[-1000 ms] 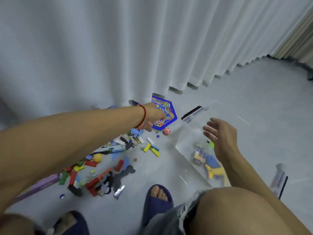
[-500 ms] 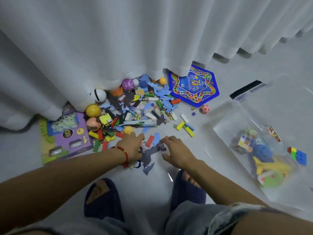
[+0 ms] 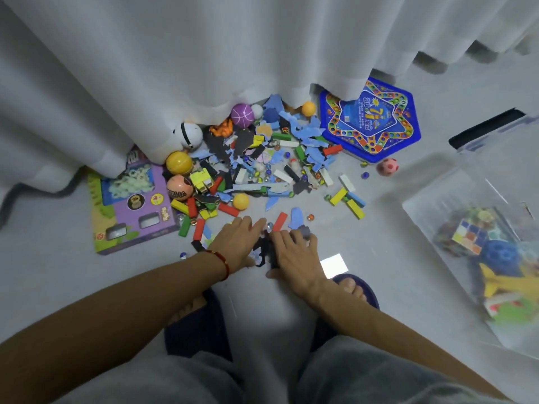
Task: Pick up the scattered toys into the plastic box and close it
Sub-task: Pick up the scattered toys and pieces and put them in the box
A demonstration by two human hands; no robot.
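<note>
A heap of scattered toys (image 3: pixel 262 167) lies on the floor against the curtain: coloured blocks, blue and dark foam pieces, marbles and several balls. My left hand (image 3: pixel 237 243) lies palm down at the heap's near edge, fingers stretched out. My right hand (image 3: pixel 293 253) is right beside it, fingers curled over a clump of dark foam pieces (image 3: pixel 262 249) squeezed between both hands. The clear plastic box (image 3: pixel 423 208) stands open to the right, apart from my hands, holding a puzzle cube (image 3: pixel 469 236), a blue ball (image 3: pixel 501 255) and a yellow toy (image 3: pixel 501 282).
A blue hexagonal game board (image 3: pixel 370 123) lies far right of the heap and a purple toy carton (image 3: pixel 131 208) to its left. The box lid (image 3: pixel 490 126) with a black handle sits beyond the box. White curtain (image 3: pixel 204 53) hangs over the heap. My slippered feet (image 3: pixel 358 290) are just behind my hands.
The view tipped down and closer to the heap. Both hands came down from near the game board and box to the heap's near edge and drew together around the dark foam pieces.
</note>
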